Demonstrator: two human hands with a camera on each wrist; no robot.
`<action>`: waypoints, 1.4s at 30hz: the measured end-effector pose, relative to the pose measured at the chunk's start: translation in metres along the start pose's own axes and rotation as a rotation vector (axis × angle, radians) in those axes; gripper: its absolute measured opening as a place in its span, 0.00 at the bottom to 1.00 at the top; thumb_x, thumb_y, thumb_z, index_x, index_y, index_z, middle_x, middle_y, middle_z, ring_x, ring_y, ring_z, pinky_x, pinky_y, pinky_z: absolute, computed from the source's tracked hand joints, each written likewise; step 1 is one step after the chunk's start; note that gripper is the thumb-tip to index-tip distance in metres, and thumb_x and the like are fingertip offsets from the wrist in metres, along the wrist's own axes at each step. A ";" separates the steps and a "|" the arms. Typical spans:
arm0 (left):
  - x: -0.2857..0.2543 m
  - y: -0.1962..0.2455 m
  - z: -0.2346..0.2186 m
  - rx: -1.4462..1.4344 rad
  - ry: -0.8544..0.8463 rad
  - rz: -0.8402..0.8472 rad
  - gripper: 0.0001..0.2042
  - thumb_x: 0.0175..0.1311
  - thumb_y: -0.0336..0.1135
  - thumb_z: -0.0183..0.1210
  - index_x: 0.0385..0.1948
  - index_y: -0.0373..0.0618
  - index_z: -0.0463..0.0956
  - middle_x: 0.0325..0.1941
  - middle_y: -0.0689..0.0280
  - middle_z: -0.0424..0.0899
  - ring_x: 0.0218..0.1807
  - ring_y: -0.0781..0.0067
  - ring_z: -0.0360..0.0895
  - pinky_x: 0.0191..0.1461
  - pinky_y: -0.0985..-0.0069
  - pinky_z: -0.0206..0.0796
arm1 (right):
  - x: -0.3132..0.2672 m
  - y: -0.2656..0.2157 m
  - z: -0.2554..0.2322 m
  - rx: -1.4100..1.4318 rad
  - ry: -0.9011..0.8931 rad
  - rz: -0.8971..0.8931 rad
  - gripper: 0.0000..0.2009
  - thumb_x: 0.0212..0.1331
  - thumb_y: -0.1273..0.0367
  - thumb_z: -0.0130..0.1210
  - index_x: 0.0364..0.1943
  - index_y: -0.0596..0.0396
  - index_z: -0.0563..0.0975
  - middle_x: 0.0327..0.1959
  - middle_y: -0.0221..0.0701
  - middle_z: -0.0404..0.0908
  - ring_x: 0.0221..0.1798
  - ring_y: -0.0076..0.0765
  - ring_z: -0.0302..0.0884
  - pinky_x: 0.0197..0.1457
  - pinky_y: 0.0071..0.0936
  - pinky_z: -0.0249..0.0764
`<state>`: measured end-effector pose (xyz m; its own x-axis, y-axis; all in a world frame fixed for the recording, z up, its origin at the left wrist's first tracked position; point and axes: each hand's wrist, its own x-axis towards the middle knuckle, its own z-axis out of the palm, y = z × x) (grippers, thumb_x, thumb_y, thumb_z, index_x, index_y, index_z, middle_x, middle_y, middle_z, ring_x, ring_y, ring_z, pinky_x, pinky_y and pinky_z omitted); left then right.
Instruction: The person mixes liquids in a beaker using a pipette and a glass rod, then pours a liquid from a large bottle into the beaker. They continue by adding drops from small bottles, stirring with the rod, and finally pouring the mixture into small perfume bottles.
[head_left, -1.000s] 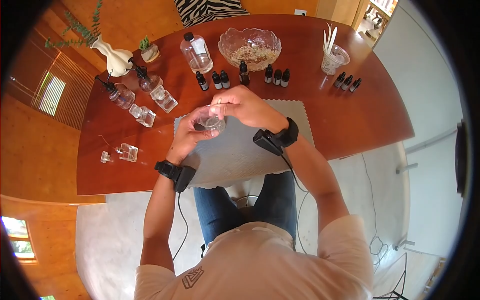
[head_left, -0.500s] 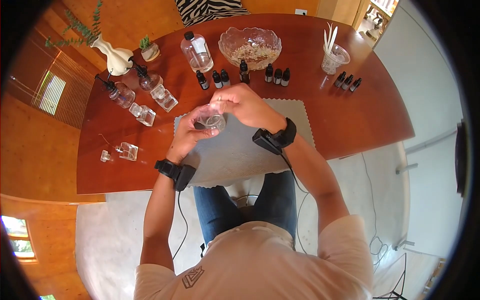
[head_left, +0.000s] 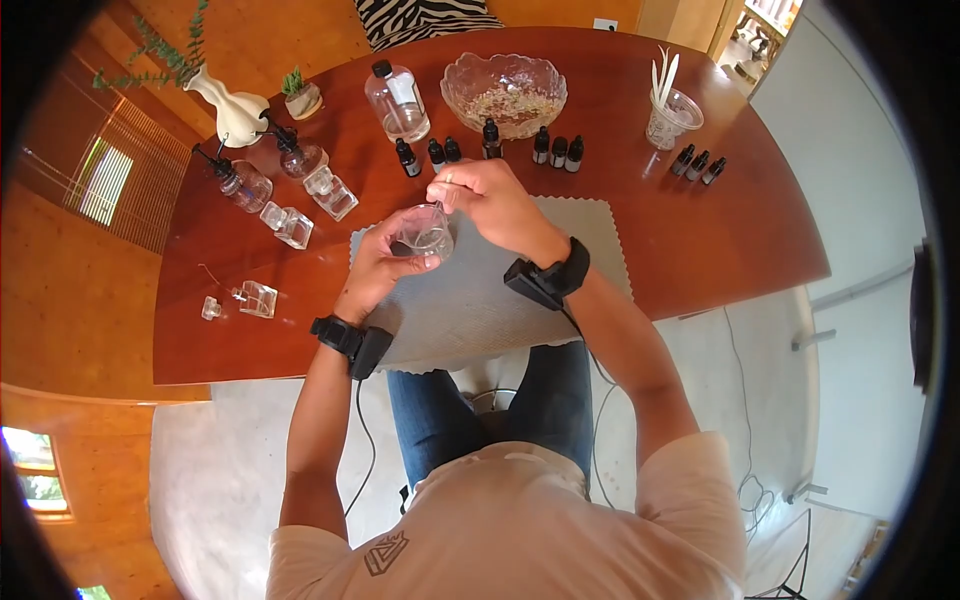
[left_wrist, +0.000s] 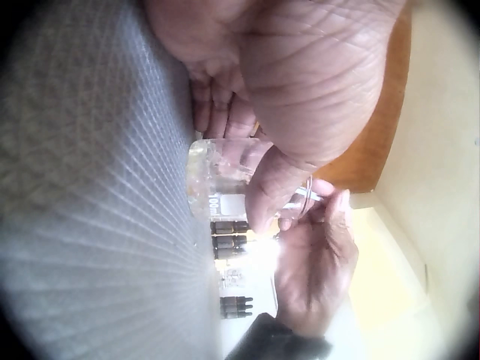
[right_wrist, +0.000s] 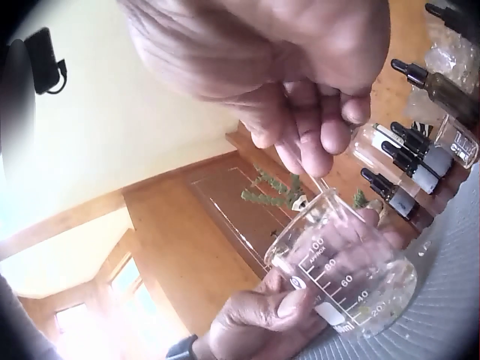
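My left hand (head_left: 376, 268) grips a small clear glass beaker (head_left: 430, 240), thumb on the near side and fingers around the far side. White graduation marks up to 100 show on the beaker wall (right_wrist: 352, 289) in the right wrist view, with a little clear liquid at the bottom. Above the rim, my right hand (head_left: 492, 208) pinches a thin clear stirring rod (right_wrist: 322, 184) between thumb and fingertips. The rod's lower part dips into the beaker; its upper end is hidden in the hand. The beaker's base is at the grey mat (left_wrist: 112, 225).
Small black-capped dropper bottles (head_left: 557, 152) stand behind the mat, near a large capped bottle (head_left: 398, 105) and a glass bowl (head_left: 503, 95). Square glass bottles (head_left: 292, 228) and pump bottles (head_left: 245, 187) are at left. A cup with white strips (head_left: 672, 120) stands back right.
My right hand shifts slightly over the beaker's rim, moving the stirring rod a little. My left hand keeps the beaker in nearly the same place.
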<state>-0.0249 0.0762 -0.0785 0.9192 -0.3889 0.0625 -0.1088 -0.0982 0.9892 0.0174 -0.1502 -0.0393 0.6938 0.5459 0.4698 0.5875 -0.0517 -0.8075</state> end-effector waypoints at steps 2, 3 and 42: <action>0.001 0.001 0.002 -0.012 -0.001 0.006 0.30 0.54 0.25 0.73 0.62 0.39 0.73 0.57 0.65 0.84 0.57 0.75 0.79 0.63 0.74 0.69 | 0.000 0.001 -0.001 -0.025 0.024 -0.004 0.08 0.66 0.72 0.55 0.37 0.64 0.81 0.27 0.37 0.81 0.31 0.30 0.78 0.39 0.28 0.74; 0.001 0.001 0.002 -0.008 0.001 0.003 0.30 0.54 0.25 0.73 0.62 0.39 0.73 0.57 0.65 0.84 0.57 0.75 0.79 0.64 0.73 0.69 | -0.001 0.000 0.000 -0.002 0.015 -0.001 0.07 0.66 0.73 0.55 0.37 0.64 0.81 0.27 0.37 0.81 0.31 0.29 0.78 0.39 0.28 0.74; 0.001 0.002 0.002 0.005 0.023 0.015 0.31 0.53 0.26 0.74 0.62 0.38 0.74 0.54 0.66 0.84 0.57 0.76 0.79 0.63 0.74 0.69 | 0.002 -0.004 -0.005 0.016 -0.051 0.039 0.09 0.67 0.71 0.55 0.37 0.64 0.82 0.27 0.33 0.82 0.31 0.27 0.78 0.40 0.27 0.74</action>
<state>-0.0249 0.0741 -0.0768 0.9260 -0.3689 0.0802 -0.1244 -0.0976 0.9874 0.0179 -0.1531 -0.0333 0.6935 0.5855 0.4198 0.5539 -0.0607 -0.8304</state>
